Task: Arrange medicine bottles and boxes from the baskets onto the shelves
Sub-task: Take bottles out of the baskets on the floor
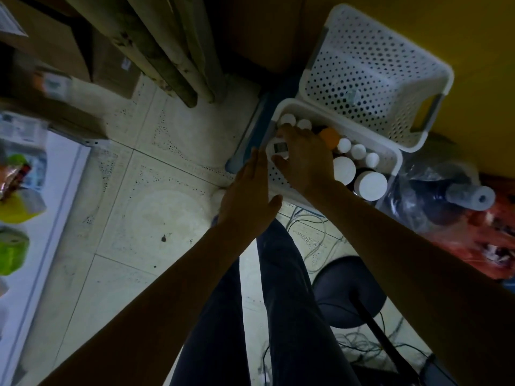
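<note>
1. At the left end of the bottle basket (274, 176), the right hand (303, 160) has its grip clamped round a white labelled bottle (279, 147), not yet lifted out
2. Lift it straight up, clear of the neighbouring caps (344, 167)
3. Left hand (250, 196), fingers straight, lies just beside the basket's outer wall; brace there

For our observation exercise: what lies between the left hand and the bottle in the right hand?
In the head view, only the basket wall separates the left hand from the bottle that the right hand grips.
</note>
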